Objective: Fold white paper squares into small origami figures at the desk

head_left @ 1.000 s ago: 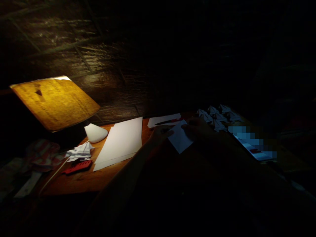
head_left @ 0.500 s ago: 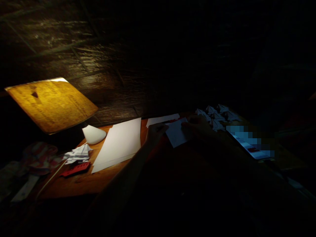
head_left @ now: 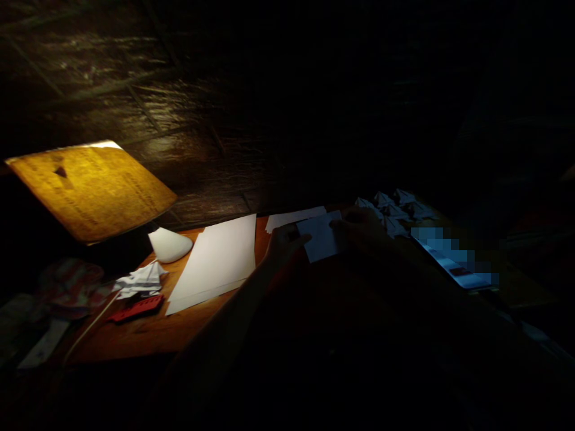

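Observation:
Between my two hands a small piece of white paper (head_left: 321, 236) is held up, roughly square in outline. My left hand (head_left: 287, 240) grips its left side, thumb on the near face. The right edge is pinched by my right hand (head_left: 359, 225), which lies mostly in shadow. Behind the left hand rest more white paper strips or sheets (head_left: 291, 218). Large white sheets (head_left: 220, 257) lie stacked on the wooden table (head_left: 153, 344) to the left. Beyond my right hand sit several folded paper shapes (head_left: 395, 209).
At the left stand a lamp with a glowing yellow shade (head_left: 94, 191) and white base (head_left: 169, 246). Near it are a crumpled striped paper or cloth (head_left: 142, 280), a red slotted object (head_left: 139, 309) and a white cord (head_left: 92, 328). A lit phone (head_left: 458, 266) lies right. A dark tiled wall (head_left: 135, 96) rises behind.
The paper has turned to a more level angle and shifted slightly left and up. My left thumb now lies over its left edge.

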A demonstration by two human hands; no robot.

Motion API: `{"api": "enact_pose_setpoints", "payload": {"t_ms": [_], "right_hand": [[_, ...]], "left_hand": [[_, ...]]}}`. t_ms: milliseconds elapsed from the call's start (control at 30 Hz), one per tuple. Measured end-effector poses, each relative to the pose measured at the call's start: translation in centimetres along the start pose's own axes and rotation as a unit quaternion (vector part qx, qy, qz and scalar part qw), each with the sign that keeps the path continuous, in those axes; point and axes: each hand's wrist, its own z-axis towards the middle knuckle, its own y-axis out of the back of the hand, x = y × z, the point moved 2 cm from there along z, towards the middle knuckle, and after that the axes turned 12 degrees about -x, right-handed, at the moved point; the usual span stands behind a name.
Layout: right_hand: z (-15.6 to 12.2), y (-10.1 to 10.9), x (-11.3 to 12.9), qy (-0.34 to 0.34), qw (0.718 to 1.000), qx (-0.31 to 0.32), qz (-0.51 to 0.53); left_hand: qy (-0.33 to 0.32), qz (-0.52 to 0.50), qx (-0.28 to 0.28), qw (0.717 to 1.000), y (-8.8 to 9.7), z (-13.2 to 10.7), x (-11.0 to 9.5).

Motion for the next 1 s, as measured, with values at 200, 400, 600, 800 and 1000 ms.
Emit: {"api": "enact_pose_setpoints", "payload": {"t_ms": [200, 400, 600, 800, 1000], "right_hand": [[-0.1, 0.0, 0.7, 0.024, 0.999, 0.001, -0.040], [-0.2, -0.2, 0.9, 0.024, 0.999, -0.027, -0.020], [-0.4, -0.4, 1.1, -0.001, 1.000, -0.024, -0.003], [-0.4, -0.4, 0.9, -0.032, 0.999, -0.004, 0.021], [-0.4, -0.4, 0.7, -0.048, 0.997, -0.006, 0.064]], "left_hand": [[-0.016, 0.007, -0.028, 0.999, 0.2, 0.1, -0.3], [-0.029, 0.001, -0.026, 0.999, 0.2, 0.2, -0.4], [-0.029, -0.008, -0.029, 0.999, 0.3, 0.3, -0.2], [-0.019, 0.006, -0.031, 0.999, 0.3, 0.3, -0.3], [-0.002, 0.004, -0.011, 1.000, 0.4, 0.2, -0.5]]}}
